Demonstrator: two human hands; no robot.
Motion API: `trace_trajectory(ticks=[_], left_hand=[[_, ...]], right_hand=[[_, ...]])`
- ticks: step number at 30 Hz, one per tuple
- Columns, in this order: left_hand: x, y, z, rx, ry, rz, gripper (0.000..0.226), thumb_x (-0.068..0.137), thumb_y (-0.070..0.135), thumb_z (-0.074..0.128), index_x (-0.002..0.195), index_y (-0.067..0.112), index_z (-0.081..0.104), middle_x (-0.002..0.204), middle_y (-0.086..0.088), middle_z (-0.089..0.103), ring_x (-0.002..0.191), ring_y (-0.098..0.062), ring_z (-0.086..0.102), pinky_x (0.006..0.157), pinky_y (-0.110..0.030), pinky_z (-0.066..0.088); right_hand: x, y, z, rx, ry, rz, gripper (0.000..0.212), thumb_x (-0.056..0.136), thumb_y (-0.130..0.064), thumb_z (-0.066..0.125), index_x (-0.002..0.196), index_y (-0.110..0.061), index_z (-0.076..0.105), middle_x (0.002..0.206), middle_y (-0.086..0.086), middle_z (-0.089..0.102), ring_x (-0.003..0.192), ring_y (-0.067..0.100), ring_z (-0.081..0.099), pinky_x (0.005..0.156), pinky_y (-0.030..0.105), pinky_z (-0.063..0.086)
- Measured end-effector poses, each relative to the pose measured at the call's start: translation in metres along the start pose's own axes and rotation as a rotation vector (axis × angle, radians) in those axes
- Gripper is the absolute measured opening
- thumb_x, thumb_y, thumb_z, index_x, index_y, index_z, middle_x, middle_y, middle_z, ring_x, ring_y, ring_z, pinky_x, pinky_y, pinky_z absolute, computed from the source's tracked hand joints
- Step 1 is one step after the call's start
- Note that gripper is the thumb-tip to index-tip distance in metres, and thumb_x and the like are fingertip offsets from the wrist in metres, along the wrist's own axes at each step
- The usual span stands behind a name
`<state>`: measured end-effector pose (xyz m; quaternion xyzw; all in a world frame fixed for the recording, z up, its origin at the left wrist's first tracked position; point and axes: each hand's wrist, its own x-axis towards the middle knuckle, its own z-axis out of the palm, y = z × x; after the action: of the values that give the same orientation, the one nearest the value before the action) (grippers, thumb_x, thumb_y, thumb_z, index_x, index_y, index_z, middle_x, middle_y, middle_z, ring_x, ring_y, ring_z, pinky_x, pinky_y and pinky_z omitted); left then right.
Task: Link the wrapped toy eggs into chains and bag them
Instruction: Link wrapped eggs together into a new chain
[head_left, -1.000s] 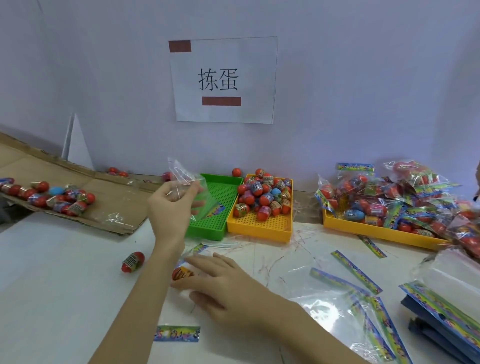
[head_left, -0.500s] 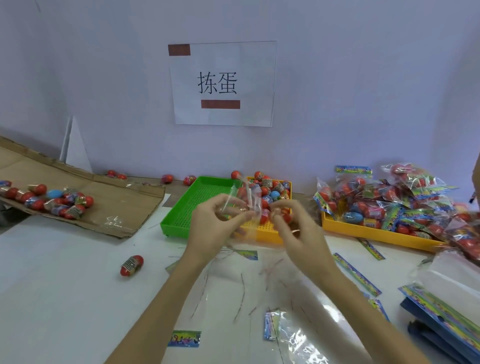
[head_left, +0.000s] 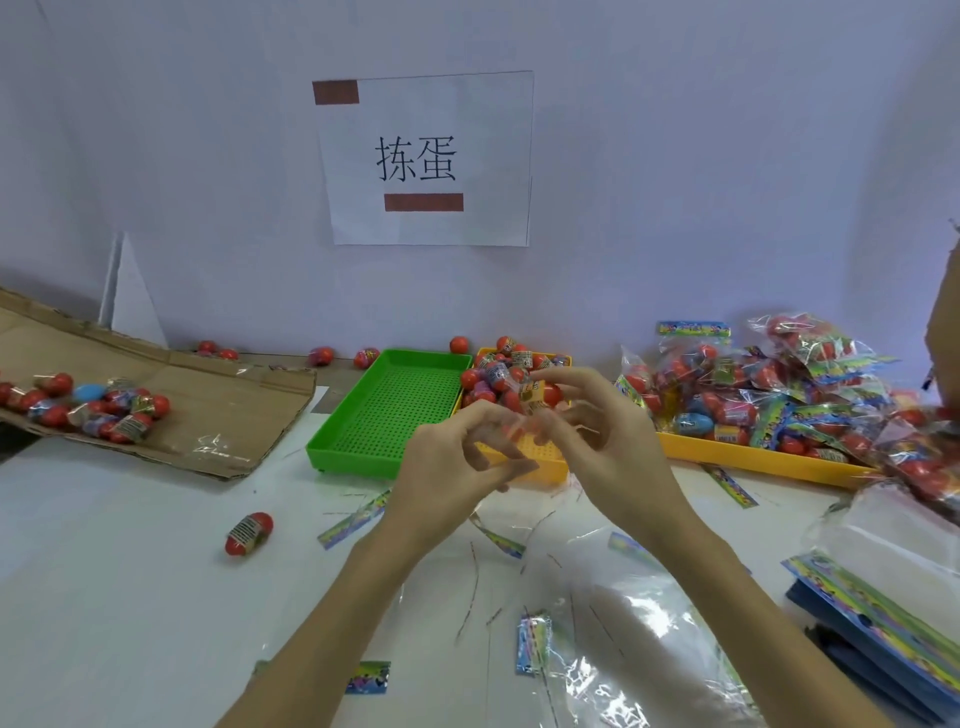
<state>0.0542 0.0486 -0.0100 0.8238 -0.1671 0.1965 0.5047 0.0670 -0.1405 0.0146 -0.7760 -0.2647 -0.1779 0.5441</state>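
Note:
My left hand (head_left: 449, 467) and my right hand (head_left: 610, 441) are raised together in front of the trays, and each pinches the top of a small clear bag (head_left: 519, 434) stretched between them. A wrapped egg shows through the bag, but I cannot tell whether it is inside it or in the tray behind. Behind the hands, a small yellow tray (head_left: 540, 467) holds several loose red and blue wrapped eggs (head_left: 501, 371). One red wrapped egg (head_left: 248, 532) lies alone on the white table to the left.
An empty green tray (head_left: 395, 410) stands left of the yellow one. A long yellow tray (head_left: 753, 460) at the right is piled with bagged eggs. Eggs lie on cardboard (head_left: 218, 415) at the far left. Clear bags (head_left: 639, 623) and printed cards lie in front.
My left hand brought the clear bag from over the green tray to the middle. My right hand left the table, and both now pinch the bag slightly higher and further right.

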Motion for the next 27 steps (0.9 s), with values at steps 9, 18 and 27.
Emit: trace_trajectory(ticks=[9, 18, 27], left_hand=[[0.0009, -0.0012, 0.0002, 0.024, -0.011, 0.009, 0.039, 0.08, 0.033, 0.09, 0.112, 0.024, 0.07, 0.085, 0.013, 0.079, 0.062, -0.011, 0.074, 0.069, -0.04, 0.062], [0.001, 0.0025, 0.0023, 0.172, 0.0, 0.125, 0.038, 0.088, 0.048, 0.08, 0.116, 0.025, 0.068, 0.088, 0.02, 0.071, 0.067, -0.008, 0.067, 0.06, -0.028, 0.053], [0.0028, 0.003, -0.0013, 0.076, 0.009, 0.135, 0.045, 0.088, 0.047, 0.079, 0.123, 0.021, 0.07, 0.1, 0.014, 0.076, 0.079, -0.014, 0.075, 0.073, -0.042, 0.062]], right_hand=[[0.0006, 0.0022, 0.0014, -0.112, -0.052, 0.009, 0.022, 0.097, -0.039, 0.063, 0.117, -0.046, 0.059, 0.091, -0.021, 0.07, 0.092, 0.002, 0.066, 0.067, 0.014, 0.051], [0.0004, 0.0026, 0.0008, -0.236, -0.048, -0.074, 0.03, 0.092, -0.029, 0.073, 0.122, -0.034, 0.07, 0.104, -0.023, 0.056, 0.089, -0.003, 0.056, 0.066, 0.01, 0.047], [-0.0007, 0.0079, 0.0052, -0.148, -0.088, 0.001, 0.034, 0.099, -0.027, 0.065, 0.126, -0.049, 0.06, 0.087, -0.019, 0.067, 0.066, 0.015, 0.065, 0.053, 0.021, 0.055]])
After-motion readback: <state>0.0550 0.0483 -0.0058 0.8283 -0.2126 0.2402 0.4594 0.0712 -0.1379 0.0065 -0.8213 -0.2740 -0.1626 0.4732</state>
